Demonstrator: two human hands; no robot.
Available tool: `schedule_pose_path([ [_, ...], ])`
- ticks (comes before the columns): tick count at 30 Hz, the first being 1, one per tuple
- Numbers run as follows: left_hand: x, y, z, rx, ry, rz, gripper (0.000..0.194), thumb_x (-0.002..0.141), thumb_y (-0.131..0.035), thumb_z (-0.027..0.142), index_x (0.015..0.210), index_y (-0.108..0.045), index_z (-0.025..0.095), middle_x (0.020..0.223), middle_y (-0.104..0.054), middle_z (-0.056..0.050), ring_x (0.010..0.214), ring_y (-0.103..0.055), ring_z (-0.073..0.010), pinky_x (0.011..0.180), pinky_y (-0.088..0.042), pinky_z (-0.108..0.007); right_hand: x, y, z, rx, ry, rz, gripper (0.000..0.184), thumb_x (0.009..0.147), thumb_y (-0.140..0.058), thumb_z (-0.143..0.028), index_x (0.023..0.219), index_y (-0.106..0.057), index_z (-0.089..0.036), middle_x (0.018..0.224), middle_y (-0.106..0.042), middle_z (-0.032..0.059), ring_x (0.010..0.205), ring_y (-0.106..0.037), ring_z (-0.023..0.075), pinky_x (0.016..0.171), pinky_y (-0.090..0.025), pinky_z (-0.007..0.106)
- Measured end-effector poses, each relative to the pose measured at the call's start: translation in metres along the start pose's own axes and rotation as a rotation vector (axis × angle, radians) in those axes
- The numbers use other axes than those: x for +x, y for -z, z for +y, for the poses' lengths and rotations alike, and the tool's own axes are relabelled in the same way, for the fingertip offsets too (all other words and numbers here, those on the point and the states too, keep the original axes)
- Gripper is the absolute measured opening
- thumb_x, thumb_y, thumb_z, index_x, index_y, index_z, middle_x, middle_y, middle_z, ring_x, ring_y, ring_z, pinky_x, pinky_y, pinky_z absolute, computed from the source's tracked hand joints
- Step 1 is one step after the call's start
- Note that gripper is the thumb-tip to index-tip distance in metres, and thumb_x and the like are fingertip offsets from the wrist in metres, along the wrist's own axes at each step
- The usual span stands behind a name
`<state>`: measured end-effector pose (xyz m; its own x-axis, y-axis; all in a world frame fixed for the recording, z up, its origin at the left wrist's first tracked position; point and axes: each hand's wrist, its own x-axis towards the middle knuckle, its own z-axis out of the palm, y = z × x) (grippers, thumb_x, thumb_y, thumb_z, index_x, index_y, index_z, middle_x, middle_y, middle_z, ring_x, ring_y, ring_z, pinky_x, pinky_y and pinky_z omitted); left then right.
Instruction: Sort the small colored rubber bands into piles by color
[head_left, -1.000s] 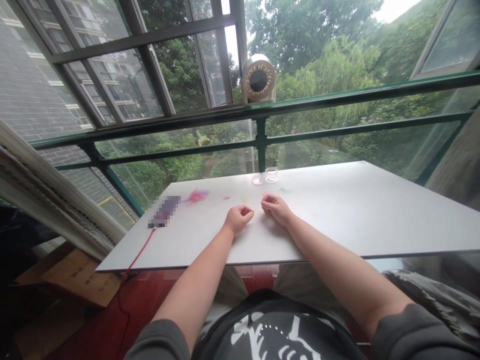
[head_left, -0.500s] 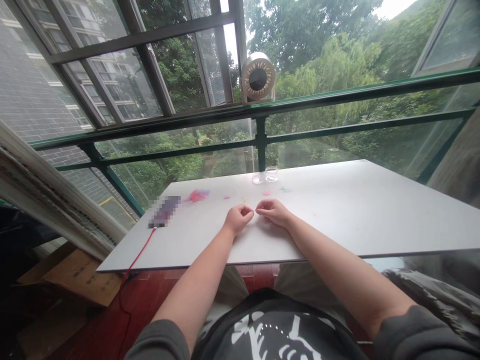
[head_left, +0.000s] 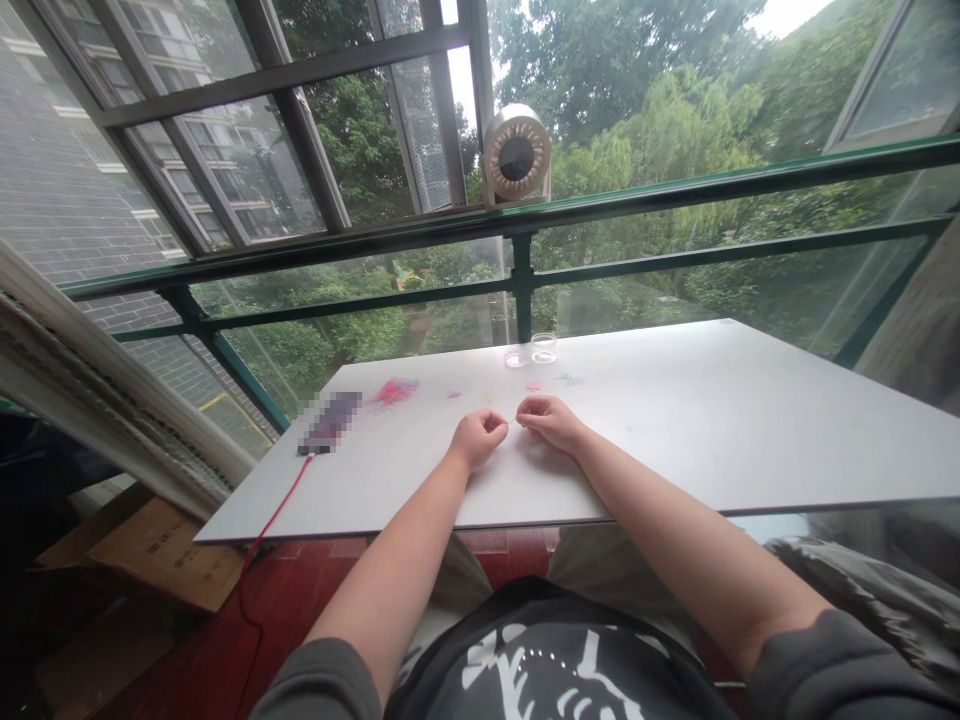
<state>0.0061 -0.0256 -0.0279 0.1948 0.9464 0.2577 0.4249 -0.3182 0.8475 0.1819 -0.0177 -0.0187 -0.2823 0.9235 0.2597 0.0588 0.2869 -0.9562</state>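
Note:
My left hand (head_left: 480, 440) and my right hand (head_left: 550, 422) face each other over the white table (head_left: 675, 430), fingertips a small gap apart. Both are closed in a pinch. A thin pale strand (head_left: 512, 421) spans the gap, one end at each hand; its exact kind is too small to make out. Just beyond the fingers lie faint yellow bits (head_left: 490, 398), a little pink heap (head_left: 533, 386) and some teal bits (head_left: 571, 379). Further left are a pink speck (head_left: 454, 394) and a larger pile of red, pink and blue pieces (head_left: 395, 391).
Two clear round dishes (head_left: 544, 350) stand at the table's far edge. On the left lies a pixelated dark flat object (head_left: 330, 422) with a red cable (head_left: 279, 505) running off the edge. A round fan-like device (head_left: 517, 155) sits above the green railing (head_left: 521, 270). A cardboard box (head_left: 165, 550) is on the floor.
My right hand has shifted slightly right and up, away from the left. The pale strand now shows in the gap. My left hand has hardly moved.

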Motion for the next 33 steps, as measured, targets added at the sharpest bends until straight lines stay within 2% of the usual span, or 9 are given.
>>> schedule_pose_path([
  [10, 0.0026, 0.0, -0.0034, 0.005, -0.004, 0.027, 0.011, 0.068, -0.056, 0.024, 0.069, -0.061, 0.015, 0.061, -0.057, 0.001, 0.053, -0.048, -0.0087, 0.052, -0.039, -0.021, 0.0015, 0.0032, 0.0011, 0.095, 0.032, 0.083, 0.013, 0.065, -0.06, -0.027, 0.061, -0.052, -0.017, 0.051, -0.047, -0.0055, 0.045, -0.042, 0.0074, 0.049, -0.037, 0.023],
  [18, 0.0014, -0.0014, -0.0007, -0.005, -0.025, 0.052, 0.029, 0.069, -0.064, 0.036, 0.089, -0.066, 0.016, 0.08, -0.067, -0.006, 0.061, -0.056, -0.0114, 0.061, -0.046, -0.024, -0.0005, -0.0008, 0.0014, 0.011, 0.019, 0.043, 0.012, 0.064, -0.062, -0.027, 0.065, -0.058, -0.016, 0.049, -0.048, -0.0053, 0.044, -0.043, 0.0083, 0.045, -0.033, 0.022],
  [24, 0.0017, -0.0022, -0.0014, -0.012, -0.018, 0.024, 0.021, 0.071, -0.061, 0.034, 0.079, -0.066, 0.015, 0.075, -0.067, -0.005, 0.067, -0.058, -0.0136, 0.065, -0.046, -0.025, -0.0018, -0.0002, 0.0005, -0.046, 0.004, 0.025, 0.011, 0.065, -0.061, -0.026, 0.066, -0.059, -0.016, 0.049, -0.049, -0.005, 0.044, -0.044, 0.0084, 0.045, -0.032, 0.022],
  [33, 0.0016, -0.0014, -0.0011, -0.004, -0.022, 0.03, 0.021, 0.071, -0.06, 0.035, 0.076, -0.065, 0.016, 0.072, -0.065, -0.003, 0.065, -0.057, -0.013, 0.063, -0.045, -0.024, -0.0011, -0.0019, -0.0014, -0.058, -0.004, 0.042, 0.009, 0.064, -0.058, -0.026, 0.065, -0.059, -0.016, 0.048, -0.048, -0.0053, 0.043, -0.044, 0.0089, 0.045, -0.031, 0.022],
])
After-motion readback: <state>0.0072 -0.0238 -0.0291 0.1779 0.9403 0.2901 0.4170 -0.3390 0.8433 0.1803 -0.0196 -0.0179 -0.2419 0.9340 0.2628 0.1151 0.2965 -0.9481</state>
